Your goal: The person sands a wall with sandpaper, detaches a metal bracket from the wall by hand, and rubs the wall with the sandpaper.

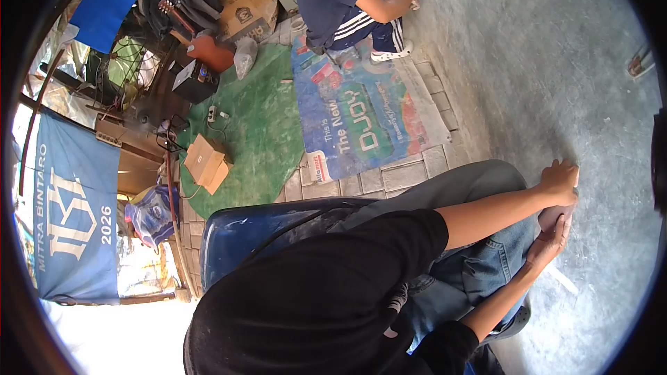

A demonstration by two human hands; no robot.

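Note:
My left hand [560, 182] is against the grey wall [590, 97], with its fingers curled over the top of a flat pinkish-brown piece [554, 218]. The piece looks like a sheet or pad; its exact kind is hard to make out. From below, my right hand [547, 246] grips the lower edge of the same piece, fingers along its side. Both forearms reach out past my bent, jeans-clad knees. A pale smear marks the wall just beyond my right hand.
Another person [340, 7] squats close to the wall. Printed banner sheeting [361, 118] and a green mat [260, 132] cover paving blocks. A cardboard box [206, 164], a guitar [208, 52] and a black case [194, 82] lie farther off. Beside my legs is a blue plastic object [236, 232].

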